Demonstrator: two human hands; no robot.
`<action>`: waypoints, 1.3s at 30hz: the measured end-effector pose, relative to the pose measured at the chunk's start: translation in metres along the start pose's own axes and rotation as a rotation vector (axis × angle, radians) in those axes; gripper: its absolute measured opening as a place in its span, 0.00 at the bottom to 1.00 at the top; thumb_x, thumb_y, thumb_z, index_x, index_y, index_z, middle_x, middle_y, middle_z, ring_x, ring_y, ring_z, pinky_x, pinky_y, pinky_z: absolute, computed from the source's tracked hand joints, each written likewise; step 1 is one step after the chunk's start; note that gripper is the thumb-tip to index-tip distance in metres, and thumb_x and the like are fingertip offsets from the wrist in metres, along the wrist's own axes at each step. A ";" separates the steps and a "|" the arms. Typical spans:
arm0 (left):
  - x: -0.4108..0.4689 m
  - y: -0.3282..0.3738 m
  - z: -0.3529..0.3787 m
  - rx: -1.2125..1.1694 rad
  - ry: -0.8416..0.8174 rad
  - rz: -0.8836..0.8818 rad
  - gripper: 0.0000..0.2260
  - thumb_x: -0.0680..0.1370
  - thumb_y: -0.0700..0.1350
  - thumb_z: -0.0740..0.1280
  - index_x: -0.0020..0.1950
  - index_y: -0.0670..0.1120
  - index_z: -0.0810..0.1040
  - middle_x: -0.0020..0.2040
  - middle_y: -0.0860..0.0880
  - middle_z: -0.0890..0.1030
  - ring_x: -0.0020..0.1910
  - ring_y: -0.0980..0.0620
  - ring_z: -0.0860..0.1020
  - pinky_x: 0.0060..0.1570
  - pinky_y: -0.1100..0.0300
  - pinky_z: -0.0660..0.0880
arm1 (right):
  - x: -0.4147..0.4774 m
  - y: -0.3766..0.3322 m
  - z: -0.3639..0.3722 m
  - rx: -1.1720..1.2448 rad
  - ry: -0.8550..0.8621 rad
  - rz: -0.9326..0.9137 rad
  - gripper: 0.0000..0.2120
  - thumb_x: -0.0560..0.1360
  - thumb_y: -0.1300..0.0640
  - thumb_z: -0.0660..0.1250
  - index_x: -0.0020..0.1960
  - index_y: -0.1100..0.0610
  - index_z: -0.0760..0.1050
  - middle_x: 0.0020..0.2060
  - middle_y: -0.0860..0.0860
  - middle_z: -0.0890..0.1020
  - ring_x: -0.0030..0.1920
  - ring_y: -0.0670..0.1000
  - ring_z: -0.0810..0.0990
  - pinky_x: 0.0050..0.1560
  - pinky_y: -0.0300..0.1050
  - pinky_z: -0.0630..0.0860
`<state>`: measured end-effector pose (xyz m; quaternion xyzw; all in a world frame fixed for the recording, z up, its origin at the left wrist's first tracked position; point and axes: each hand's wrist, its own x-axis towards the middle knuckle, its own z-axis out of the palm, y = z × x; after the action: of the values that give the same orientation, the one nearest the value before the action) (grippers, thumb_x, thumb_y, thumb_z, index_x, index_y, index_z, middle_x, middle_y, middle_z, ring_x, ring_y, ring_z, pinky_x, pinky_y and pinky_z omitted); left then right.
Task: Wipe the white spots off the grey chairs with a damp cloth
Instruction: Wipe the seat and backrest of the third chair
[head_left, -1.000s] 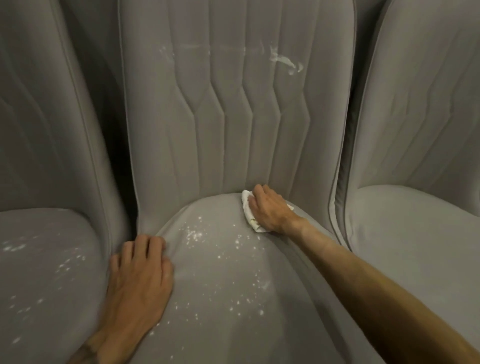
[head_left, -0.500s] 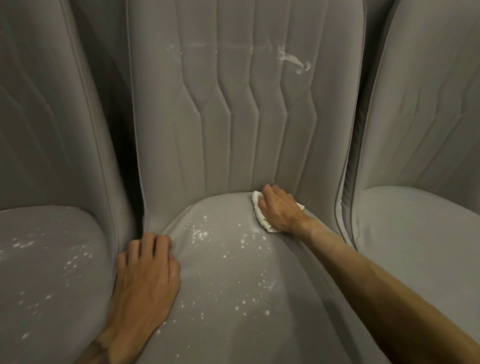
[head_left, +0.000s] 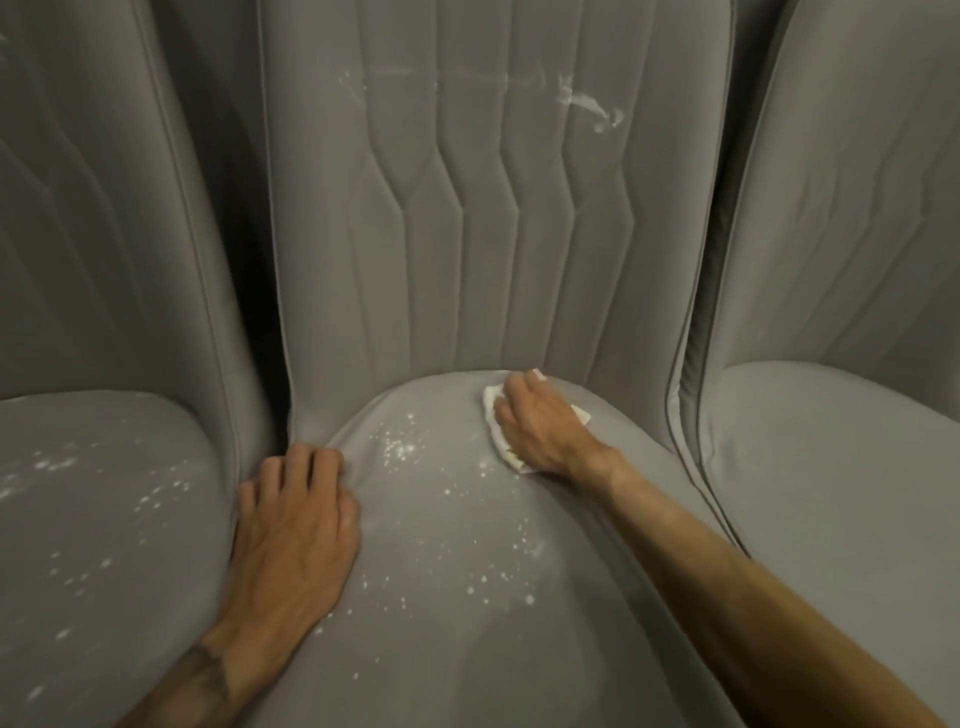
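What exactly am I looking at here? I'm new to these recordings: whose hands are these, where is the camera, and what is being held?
There is no machine. A person wears a wide-angle camera on the head, looking down at their own bare hands. Three grey chairs stand side by side. The right hand presses a white cloth onto the back of the middle chair's seat. The left hand rests flat on that seat's left edge, holding nothing. White spots speckle the middle seat, a white smear marks its backrest, and the left chair's seat is spotted too.
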<state>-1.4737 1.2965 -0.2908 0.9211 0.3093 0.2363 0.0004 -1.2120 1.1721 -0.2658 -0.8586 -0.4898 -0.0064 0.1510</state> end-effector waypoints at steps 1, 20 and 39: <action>0.000 -0.001 0.000 -0.004 -0.002 -0.003 0.09 0.79 0.47 0.56 0.53 0.47 0.73 0.50 0.45 0.74 0.46 0.42 0.70 0.47 0.42 0.70 | -0.009 -0.017 0.006 0.037 -0.020 -0.085 0.11 0.83 0.54 0.56 0.52 0.61 0.69 0.50 0.62 0.75 0.51 0.62 0.74 0.54 0.58 0.68; -0.001 -0.002 -0.008 -0.064 -0.055 -0.004 0.11 0.80 0.49 0.52 0.54 0.47 0.72 0.52 0.45 0.74 0.46 0.44 0.69 0.48 0.42 0.70 | -0.062 -0.015 -0.023 -0.004 -0.113 -0.079 0.13 0.84 0.51 0.53 0.54 0.60 0.68 0.52 0.60 0.74 0.52 0.61 0.73 0.56 0.56 0.67; 0.000 -0.001 -0.002 -0.018 -0.016 -0.018 0.10 0.80 0.47 0.53 0.52 0.47 0.73 0.50 0.46 0.74 0.46 0.45 0.69 0.46 0.45 0.69 | 0.042 -0.013 0.012 -0.026 0.010 0.262 0.16 0.83 0.52 0.53 0.59 0.64 0.68 0.59 0.65 0.74 0.61 0.64 0.73 0.60 0.56 0.68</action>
<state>-1.4747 1.2973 -0.2892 0.9202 0.3154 0.2314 0.0132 -1.2023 1.2169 -0.2676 -0.9170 -0.3727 0.0028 0.1418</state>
